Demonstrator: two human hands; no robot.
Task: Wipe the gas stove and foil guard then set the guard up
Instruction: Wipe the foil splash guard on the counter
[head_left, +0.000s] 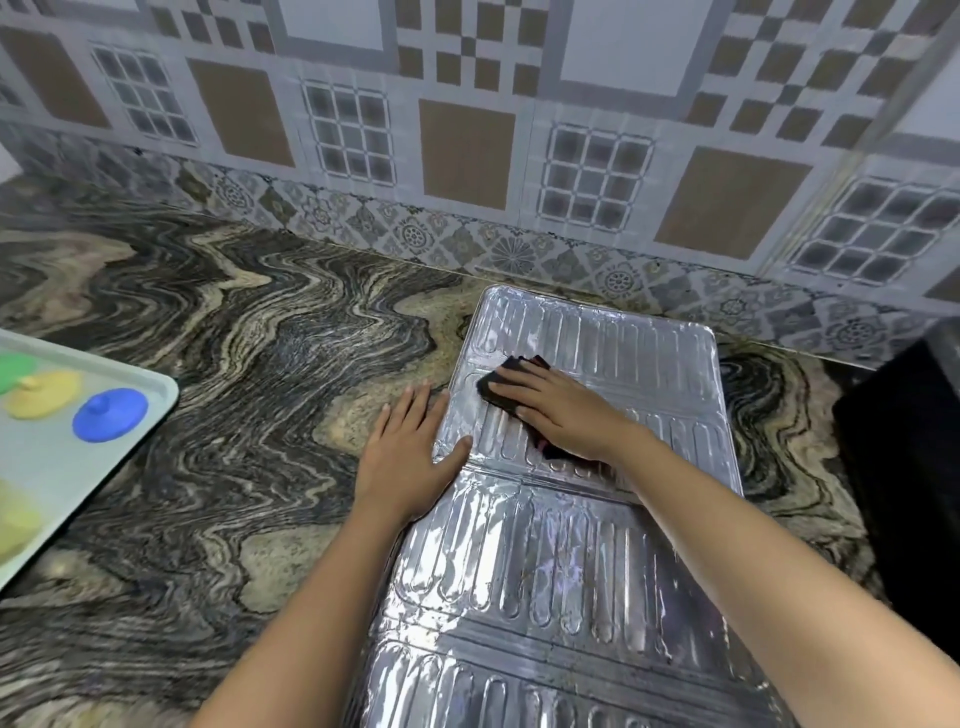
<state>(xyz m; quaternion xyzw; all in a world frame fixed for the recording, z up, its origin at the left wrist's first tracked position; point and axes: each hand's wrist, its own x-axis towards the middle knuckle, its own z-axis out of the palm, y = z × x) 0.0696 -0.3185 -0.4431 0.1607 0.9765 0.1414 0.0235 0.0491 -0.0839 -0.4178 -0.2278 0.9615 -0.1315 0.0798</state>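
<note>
The silver foil guard lies flat and unfolded on the marbled countertop, its ribbed panels running from the wall toward me. My right hand presses a dark cloth onto the far panel of the guard. My left hand rests flat, fingers spread, on the counter at the guard's left edge, the thumb touching the foil. A black edge of the gas stove shows at the far right.
A pale tray with blue, yellow and green lids sits at the left edge of the counter. A patterned tiled wall rises right behind the guard.
</note>
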